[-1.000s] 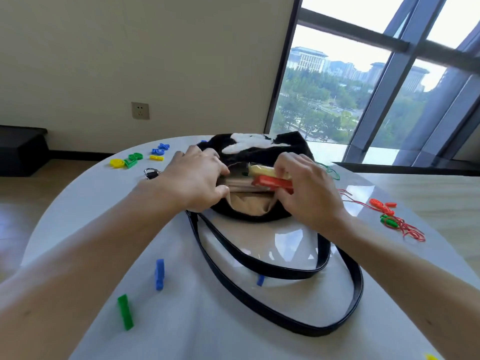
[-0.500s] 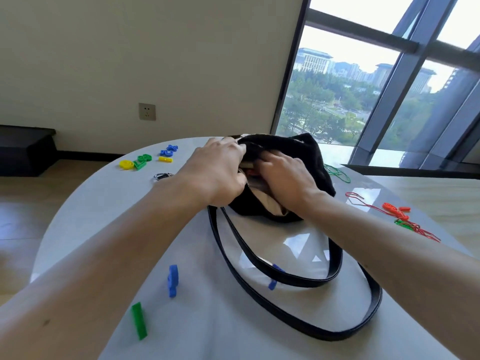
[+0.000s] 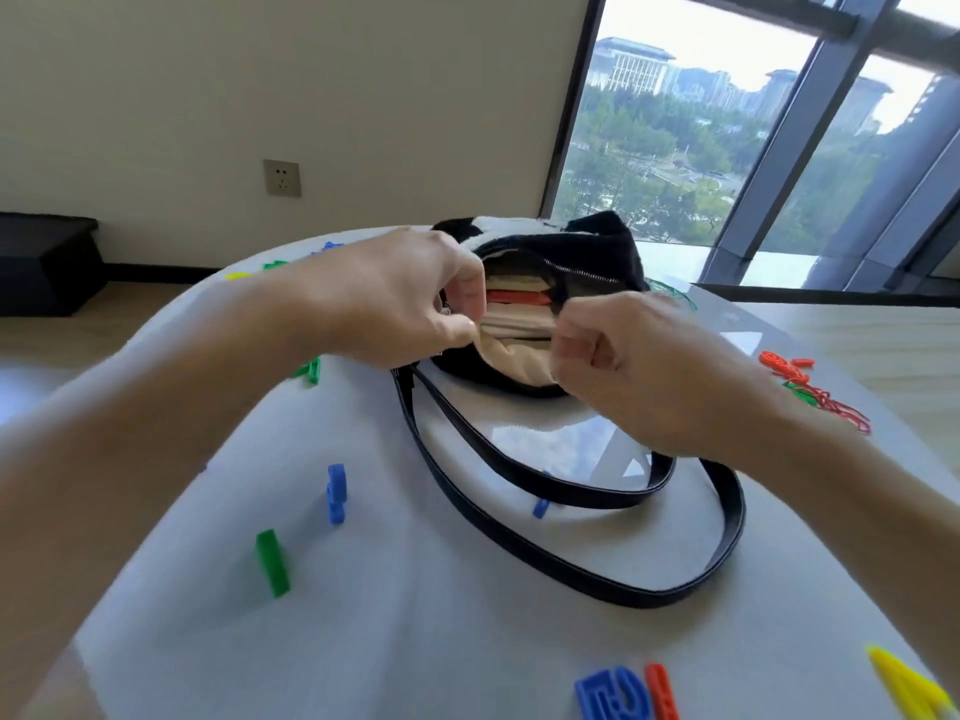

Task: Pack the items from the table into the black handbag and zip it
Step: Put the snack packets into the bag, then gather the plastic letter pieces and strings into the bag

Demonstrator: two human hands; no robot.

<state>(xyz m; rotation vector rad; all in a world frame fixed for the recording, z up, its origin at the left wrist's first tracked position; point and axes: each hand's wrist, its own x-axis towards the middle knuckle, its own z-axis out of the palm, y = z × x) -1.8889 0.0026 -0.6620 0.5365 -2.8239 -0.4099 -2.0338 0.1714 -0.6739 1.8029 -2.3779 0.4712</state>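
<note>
White table: hands hide the black handbag mouth edges.

Your left hand and right hand pinch the black handbag mouth, leaving a narrow gap between them. Straps loop just below your grip; a blue piece lies further out.

We see a wall socket, a dark low bench at left, and a window overlooking trees and buildings.
</note>
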